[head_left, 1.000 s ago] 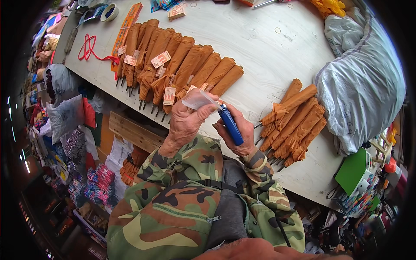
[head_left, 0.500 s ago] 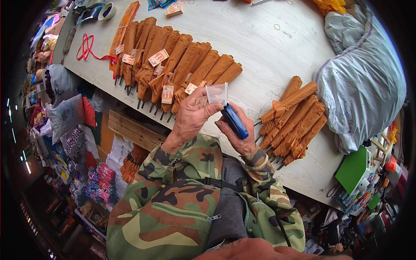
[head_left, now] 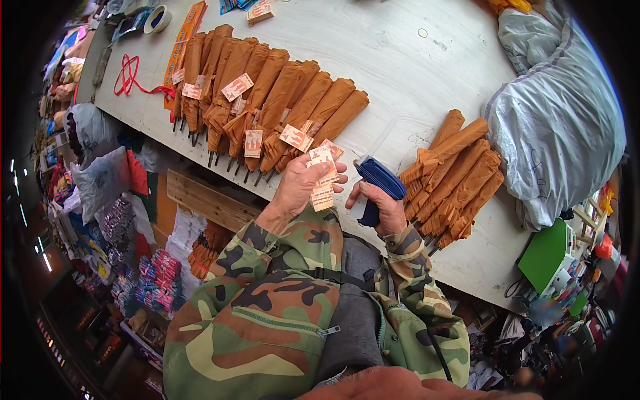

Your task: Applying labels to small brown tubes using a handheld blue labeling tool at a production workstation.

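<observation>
My left hand (head_left: 297,185) pinches a short strip of cream-and-orange printed paper tags (head_left: 324,185) between thumb and fingers. Beside it, my right hand (head_left: 382,207) is closed around a dark blue object (head_left: 380,179) with a ridged, layered edge; its exact kind is unclear. A pale translucent strip (head_left: 385,142) shows just beyond it. Past my left hand lies a long row of folded brown umbrellas (head_left: 270,100), their dark tips toward me. Several carry printed tags (head_left: 237,87) on top. A smaller pile of brown umbrellas (head_left: 460,180) lies to the right of my right hand.
A large white sack (head_left: 553,120) bulges at the table's right. At the far left are red ribbon (head_left: 130,75), an orange printed strip (head_left: 183,47) and a tape roll (head_left: 158,20). A wooden bench (head_left: 210,200) stands below the left table edge. A green box (head_left: 547,257) is at right.
The clear plastic piece between my hands is no longer at my left fingers, and the paper tag strip now shows there. My hands have moved apart, and the blue object has turned.
</observation>
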{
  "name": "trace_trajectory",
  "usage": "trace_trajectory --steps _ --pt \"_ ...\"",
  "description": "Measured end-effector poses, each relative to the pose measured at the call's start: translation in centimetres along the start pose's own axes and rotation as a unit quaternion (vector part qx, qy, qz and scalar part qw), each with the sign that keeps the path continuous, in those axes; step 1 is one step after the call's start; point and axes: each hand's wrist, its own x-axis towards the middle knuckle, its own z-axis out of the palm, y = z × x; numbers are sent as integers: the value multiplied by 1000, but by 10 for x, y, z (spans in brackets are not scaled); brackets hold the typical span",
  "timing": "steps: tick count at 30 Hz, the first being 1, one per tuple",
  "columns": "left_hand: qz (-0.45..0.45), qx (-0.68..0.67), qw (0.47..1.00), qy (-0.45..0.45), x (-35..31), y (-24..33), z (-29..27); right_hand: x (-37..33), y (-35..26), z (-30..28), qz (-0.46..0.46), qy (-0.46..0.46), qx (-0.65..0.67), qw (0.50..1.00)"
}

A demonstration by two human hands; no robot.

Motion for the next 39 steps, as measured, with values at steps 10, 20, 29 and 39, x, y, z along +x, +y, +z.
trace_trajectory --steps 10,20,29,39 --pt "4 167 986 -24 14 1 16 1 -7 -5 12 -24 30 999" --pt "55 292 954 -44 35 -16 47 -6 0 -33 -76 38 124 989" --pt "140 622 758 -136 113 -105 101 -26 0 -115 -193 121 196 954" --pt "166 564 802 -105 100 -127 80 -4 -7 -98 -150 54 177 971"
